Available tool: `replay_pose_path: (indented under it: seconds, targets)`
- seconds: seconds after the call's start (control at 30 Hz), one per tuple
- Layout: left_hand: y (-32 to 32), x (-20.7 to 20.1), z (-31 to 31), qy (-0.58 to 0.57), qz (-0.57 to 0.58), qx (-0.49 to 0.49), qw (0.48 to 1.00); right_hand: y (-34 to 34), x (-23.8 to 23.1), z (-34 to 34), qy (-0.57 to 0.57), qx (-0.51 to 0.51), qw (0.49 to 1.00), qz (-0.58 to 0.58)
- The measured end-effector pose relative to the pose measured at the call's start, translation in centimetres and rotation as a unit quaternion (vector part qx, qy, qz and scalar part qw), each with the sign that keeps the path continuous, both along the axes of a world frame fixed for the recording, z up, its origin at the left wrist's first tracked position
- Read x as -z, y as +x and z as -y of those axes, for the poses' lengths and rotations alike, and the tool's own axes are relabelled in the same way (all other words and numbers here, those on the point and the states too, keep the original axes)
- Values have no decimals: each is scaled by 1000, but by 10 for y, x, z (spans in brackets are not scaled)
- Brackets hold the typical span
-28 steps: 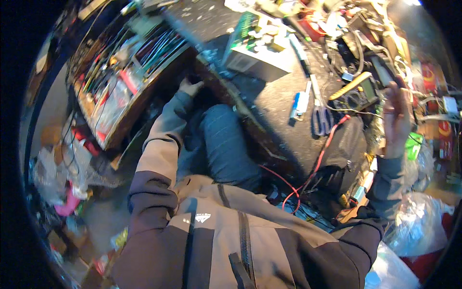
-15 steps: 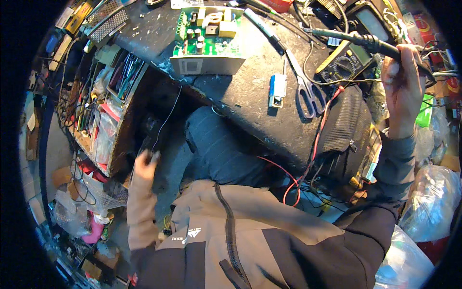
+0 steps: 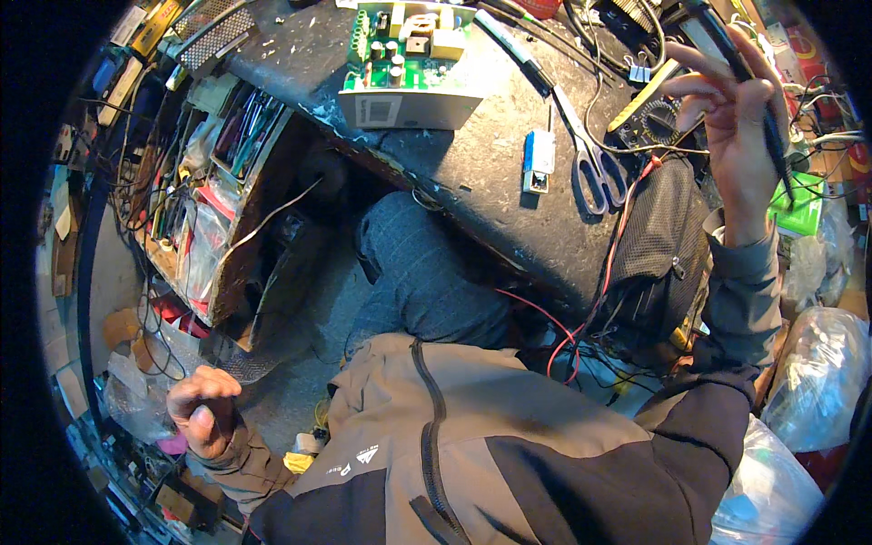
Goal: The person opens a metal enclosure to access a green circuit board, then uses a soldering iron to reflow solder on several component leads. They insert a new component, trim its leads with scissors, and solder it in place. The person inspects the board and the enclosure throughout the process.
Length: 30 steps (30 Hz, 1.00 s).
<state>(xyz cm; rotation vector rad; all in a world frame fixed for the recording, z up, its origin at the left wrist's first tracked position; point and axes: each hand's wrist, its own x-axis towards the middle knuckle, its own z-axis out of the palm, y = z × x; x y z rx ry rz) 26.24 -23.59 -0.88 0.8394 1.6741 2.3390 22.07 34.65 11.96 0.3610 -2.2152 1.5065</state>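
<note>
My right hand (image 3: pixel 736 118) is raised over the right end of the dark workbench (image 3: pixel 472 182), fingers spread, with a thin black probe (image 3: pixel 772 136) pinched along its far side. A yellow-edged meter (image 3: pixel 649 113) lies just left of that hand. My left hand (image 3: pixel 204 409) hangs low at my left side above the floor clutter, its fingers curled into a fist with nothing visible in it. A green circuit board in a white housing (image 3: pixel 409 64) sits at the back of the bench.
Scissors (image 3: pixel 590 159) and a small blue-and-white device (image 3: pixel 539 159) lie mid-bench. A black mesh bag (image 3: pixel 658 245) and red wires (image 3: pixel 581 327) hang off the front edge. Tool-filled drawers (image 3: pixel 218 163) stand left; plastic bags (image 3: pixel 817 381) crowd the right.
My left hand dropped from under the bench edge down to my lower left and closed into a fist. My right hand rose with the black probe.
</note>
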Motion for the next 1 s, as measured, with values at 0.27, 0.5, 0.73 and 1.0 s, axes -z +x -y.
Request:
replay_pose_path:
  seconds: [0.27,0.5,0.73,1.0]
  targets:
    - [-20,-4,19,283,51,-4,958,-4,40,57,387,-103,915,-55]
    - [-8,-35,83,459,80,-28,885,-3,26,36,259,26,965,-36]
    - [30,-47,135,362,12,-132,923,-6,8,22,184,52,981,-29]
    - [13,-53,118,110,-36,-30,993,16,-27,1,8,59,983,172]
